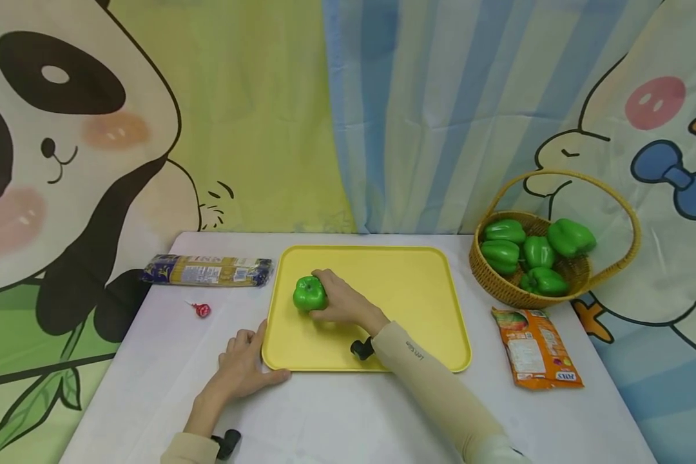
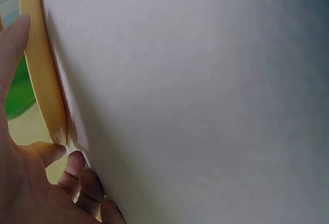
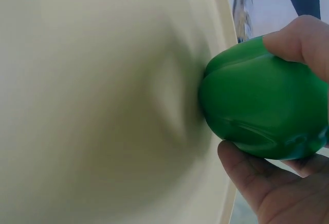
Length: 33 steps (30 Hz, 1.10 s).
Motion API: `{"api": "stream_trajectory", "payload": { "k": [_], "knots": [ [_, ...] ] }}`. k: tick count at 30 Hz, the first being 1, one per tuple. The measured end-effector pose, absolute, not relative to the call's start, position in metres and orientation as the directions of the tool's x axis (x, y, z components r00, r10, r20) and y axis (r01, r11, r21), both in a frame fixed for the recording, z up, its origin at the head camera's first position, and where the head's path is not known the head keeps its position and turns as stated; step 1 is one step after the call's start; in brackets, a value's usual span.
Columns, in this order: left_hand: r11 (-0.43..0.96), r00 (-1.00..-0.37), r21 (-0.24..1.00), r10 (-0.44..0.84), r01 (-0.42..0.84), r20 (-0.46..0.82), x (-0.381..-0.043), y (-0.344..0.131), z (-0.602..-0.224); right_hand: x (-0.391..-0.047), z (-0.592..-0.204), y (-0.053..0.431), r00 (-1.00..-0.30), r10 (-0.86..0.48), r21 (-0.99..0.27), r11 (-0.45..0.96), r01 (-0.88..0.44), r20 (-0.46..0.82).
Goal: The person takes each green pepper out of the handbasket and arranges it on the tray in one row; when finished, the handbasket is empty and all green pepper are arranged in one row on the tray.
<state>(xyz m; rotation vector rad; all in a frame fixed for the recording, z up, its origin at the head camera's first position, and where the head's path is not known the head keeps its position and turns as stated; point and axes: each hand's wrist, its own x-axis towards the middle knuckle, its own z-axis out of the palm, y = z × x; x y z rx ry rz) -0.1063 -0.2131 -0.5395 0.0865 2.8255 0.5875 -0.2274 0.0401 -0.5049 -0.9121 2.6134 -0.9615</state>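
The right hand (image 1: 346, 303) has its thumb and fingers curled round the sides of a green pepper (image 1: 309, 294), spread only as wide as the pepper itself; the pepper sits in that grip at the left part of the yellow tray (image 1: 406, 303); whether its underside touches the tray is hard to tell. The left hand (image 1: 240, 364), to the left of the grip and nearer the body, spans the tray's near left corner, thumb and forefinger spread along the rim and grasping nothing else.

As a judgement, light, even pressure from opposing sides serves best here; the smooth, glossy skin could slip or turn, while a hard squeeze might crack the flesh; fingertips do well low on the sides, yet not trapped beneath. The rounded body may roll, so any letting go should be slow, with the base level; the left hand should brace the rim without tipping it. The wicker basket (image 1: 490, 280) stands well apart to the grip's right; the long packet (image 1: 209, 270) lies to its left, outside the rim, and deserves no nudge.
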Motion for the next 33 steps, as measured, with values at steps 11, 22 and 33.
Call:
{"api": "stream_trajectory", "payload": {
  "k": [11,22,33],
  "knots": [
    [0.916,-0.963,0.402,0.111,0.003,-0.247,-0.108,-0.209,-0.541,-0.232,-0.508,0.004,-0.805,-0.593,-0.626,0.629,-0.461,-0.003],
    [0.918,-0.964,0.398,0.102,-0.004,-0.245,-0.106,-0.211,-0.539,-0.236,-0.505,-0.011,-0.814,-0.580,-0.645,0.632,-0.429,-0.027],
    [0.918,-0.965,0.397,0.103,-0.001,-0.242,-0.107,-0.215,-0.541,-0.240,-0.504,-0.018,-0.806,-0.590,-0.624,0.649,-0.436,-0.050]
  ]
}}
